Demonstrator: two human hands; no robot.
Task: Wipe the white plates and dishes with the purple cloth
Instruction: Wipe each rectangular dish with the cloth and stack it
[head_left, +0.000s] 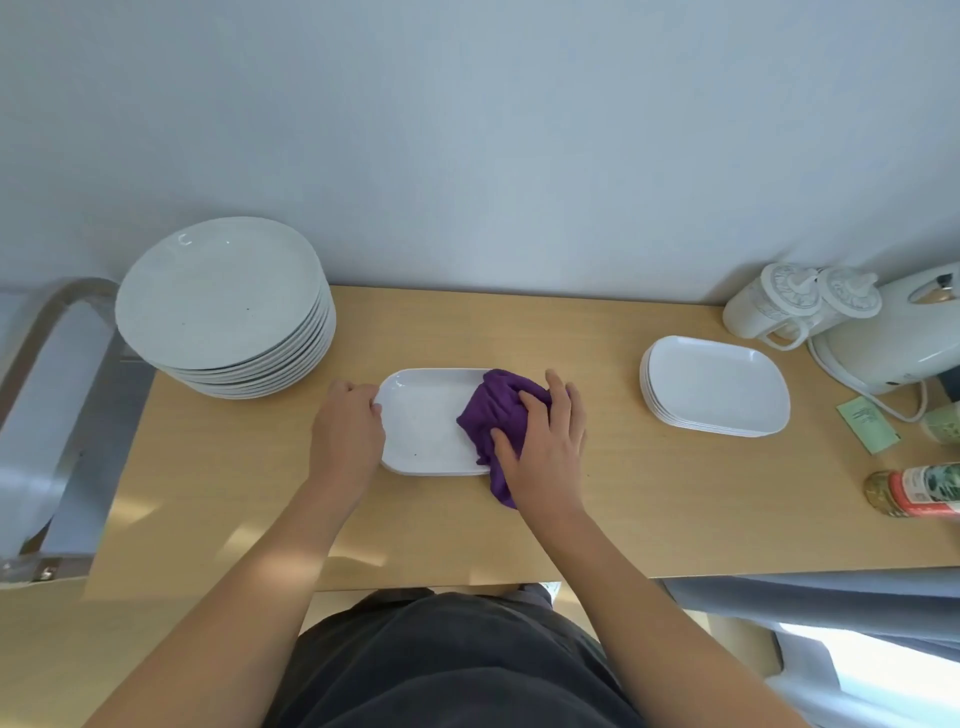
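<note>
Wooden worktop (597, 509). Left hand (348, 423): grip closed on white dish (426, 415) end; right hand (545, 436), fingers spread, presses purple cloth (493, 410). Risk: left grip slackens, dish skids under stroke.

The purple cloth (493, 410) hides the right end of the dish (426, 421).

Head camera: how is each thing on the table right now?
dish: flat on the table, right end under the purple cloth.
purple cloth: bunched up on the dish.
left hand: holding the dish's left edge.
right hand: pressing on the purple cloth, fingers spread.
round plates: stacked, far left.
dish pile: stacked on the right, no hand on it.
jar: lying on its side.
</note>
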